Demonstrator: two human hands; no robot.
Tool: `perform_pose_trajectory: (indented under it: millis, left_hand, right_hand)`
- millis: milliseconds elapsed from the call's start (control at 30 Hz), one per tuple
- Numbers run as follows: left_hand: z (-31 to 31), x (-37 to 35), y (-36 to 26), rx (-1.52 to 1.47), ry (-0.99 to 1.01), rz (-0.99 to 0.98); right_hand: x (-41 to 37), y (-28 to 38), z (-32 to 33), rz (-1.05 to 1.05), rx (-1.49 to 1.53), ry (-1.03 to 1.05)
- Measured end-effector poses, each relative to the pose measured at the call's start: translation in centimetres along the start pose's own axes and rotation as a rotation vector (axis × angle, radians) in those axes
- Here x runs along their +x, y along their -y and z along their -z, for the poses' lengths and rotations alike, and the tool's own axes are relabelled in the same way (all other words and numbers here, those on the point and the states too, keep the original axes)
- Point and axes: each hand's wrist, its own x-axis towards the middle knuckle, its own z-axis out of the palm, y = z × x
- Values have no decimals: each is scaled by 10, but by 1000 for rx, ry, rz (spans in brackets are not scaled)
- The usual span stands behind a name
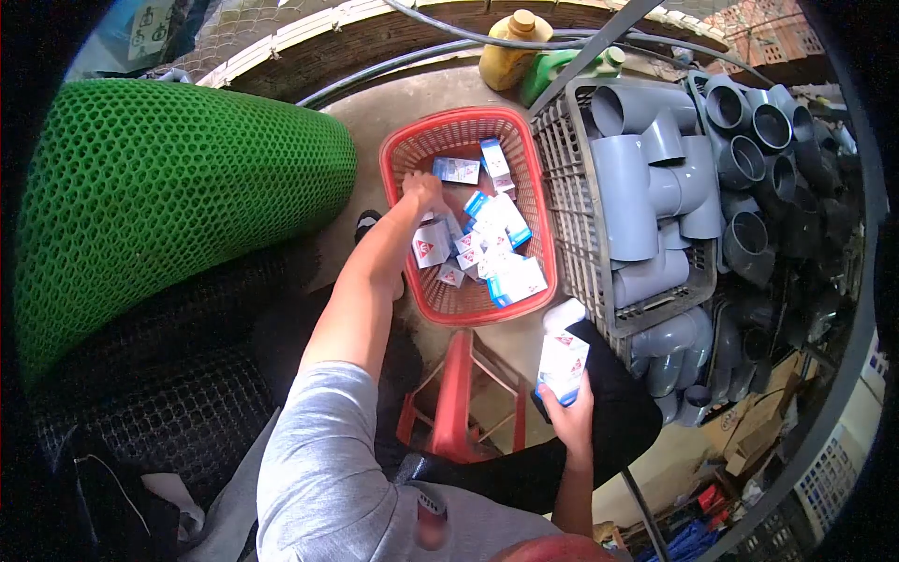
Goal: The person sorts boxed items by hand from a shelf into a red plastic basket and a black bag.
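Observation:
My right hand [570, 410] grips a small white and blue carton [564, 361] with a red triangle mark, held near my knee; its top flap appears raised. My left hand [424, 190] is inside the left side of a red plastic basket [548, 211]. Its fingers are curled, and whatever they may hold is hidden. Just below that hand lies a white carton [431, 244] with a red mark. Several more white and blue cartons [496, 225] lie loosely in the basket.
A big roll of green plastic mesh [197, 192] lies at the left. Right of the basket, a crate [613, 323] holds grey pipe fittings [626, 197]. A red stool [454, 403] stands below the basket. A yellow jug [506, 70] and green jug [543, 77] are behind.

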Motion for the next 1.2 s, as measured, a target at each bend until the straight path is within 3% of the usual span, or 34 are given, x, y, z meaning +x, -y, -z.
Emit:
perform_pose_trajectory:
  millis: [100, 133, 200, 367, 600, 733, 867, 1133, 1200]
  left_hand:
    - [-7, 30, 8, -197, -365, 50]
    - [-12, 41, 8, -200, -362, 49]
    - [-15, 52, 6, -196, -559, -157]
    - [-35, 83, -20, -261, -581, -259]
    - [-31, 89, -31, -152, -433, -117]
    - [-39, 75, -23, -88, -474, -186]
    - [-51, 83, -27, -117, -316, -185]
    - [-57, 70, -38, 159, -406, -212]
    - [-74, 75, -38, 262, -614, -306]
  right_hand:
    - [0, -5, 2, -25, 7, 22]
    - [0, -2, 1, -56, -2, 17]
    - [1, -4, 1, -91, -14, 13]
    - [4, -9, 4, -157, -134, 1]
    - [8, -7, -2, -182, -67, 10]
    - [7, -7, -2, -202, -63, 39]
    - [5, -5, -4, -147, -81, 46]
    - [5, -8, -4, -97, -155, -5]
    - [6, 4, -8, -150, -68, -2]
